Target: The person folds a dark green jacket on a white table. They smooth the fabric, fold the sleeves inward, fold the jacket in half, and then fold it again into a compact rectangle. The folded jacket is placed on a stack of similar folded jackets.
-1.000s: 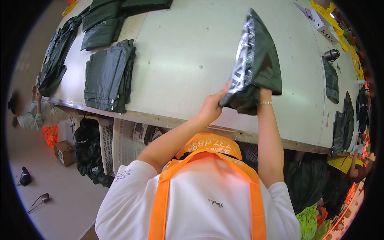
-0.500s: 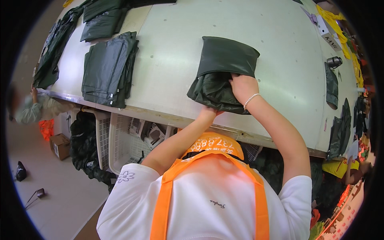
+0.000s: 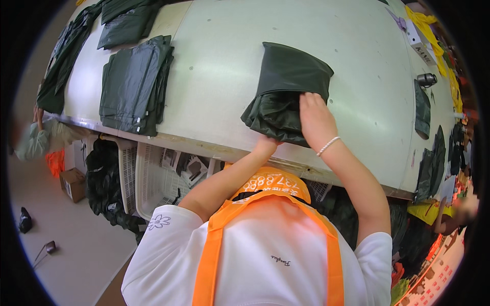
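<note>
A dark green folded garment (image 3: 278,113) of smooth, shiny fabric lies in front of me, its far part tucked under a matching pouch-like panel (image 3: 295,69). My right hand (image 3: 317,118), with a pale bead bracelet at the wrist, is closed at the panel's near right edge, fingertips over the opening. At the bundle's near edge my left hand (image 3: 268,145) grips from below; most of its fingers are hidden under the fabric. To the left lies a stack of flat dark green folded garments (image 3: 133,86) with small white tags.
The pale worktable (image 3: 219,97) has its edge just before me, with white plastic baskets (image 3: 153,178) beneath. More dark green garments (image 3: 127,23) lie far left. A flask (image 3: 426,79) and a white box (image 3: 419,43) stand right. Other people work at both sides.
My right hand has drawn slightly back out of the opening, so more of its fingers show. The left hand stays at the near edge. The view has shifted a little.
</note>
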{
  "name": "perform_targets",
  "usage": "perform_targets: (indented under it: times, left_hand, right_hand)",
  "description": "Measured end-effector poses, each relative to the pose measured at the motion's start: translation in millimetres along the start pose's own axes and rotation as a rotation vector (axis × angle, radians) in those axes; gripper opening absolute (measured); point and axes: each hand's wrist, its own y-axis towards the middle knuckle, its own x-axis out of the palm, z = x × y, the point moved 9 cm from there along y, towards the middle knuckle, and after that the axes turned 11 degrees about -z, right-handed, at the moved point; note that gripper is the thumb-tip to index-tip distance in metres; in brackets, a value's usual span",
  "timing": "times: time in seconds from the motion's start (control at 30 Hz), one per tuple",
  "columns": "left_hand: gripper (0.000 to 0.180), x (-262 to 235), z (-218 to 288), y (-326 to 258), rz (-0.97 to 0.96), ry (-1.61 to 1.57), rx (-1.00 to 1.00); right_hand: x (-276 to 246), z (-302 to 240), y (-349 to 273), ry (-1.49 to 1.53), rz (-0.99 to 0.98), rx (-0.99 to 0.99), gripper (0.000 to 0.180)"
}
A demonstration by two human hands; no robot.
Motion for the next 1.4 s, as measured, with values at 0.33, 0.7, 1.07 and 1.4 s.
perform_targets:
  times: [0.33,0.7,1.07,1.4]
  left_hand:
    - [0.039,24.4,9.4,-10.8,-0.006,0.061,-0.096]
    - [0.036,47.4,23.7,-16.1,-0.044,-0.076,-0.111]
    - [0.027,54.6,41.7,-11.5,-0.064,0.198,-0.129]
    - [0.076,207.3,187.4,-65.1,-0.768,1.904,0.906]
  right_hand:
    - [72.6,53.9,43.6,0.597,-0.072,0.420,0.049]
    - [39.4,-3.4,-14.6,0.597,-0.188,0.269,0.055]
    - [157.8,-1.2,-110.9,2.235,0.183,0.573,0.029]
    - [168.9,-14.3,-87.7,2.656,0.436,0.435,0.035]
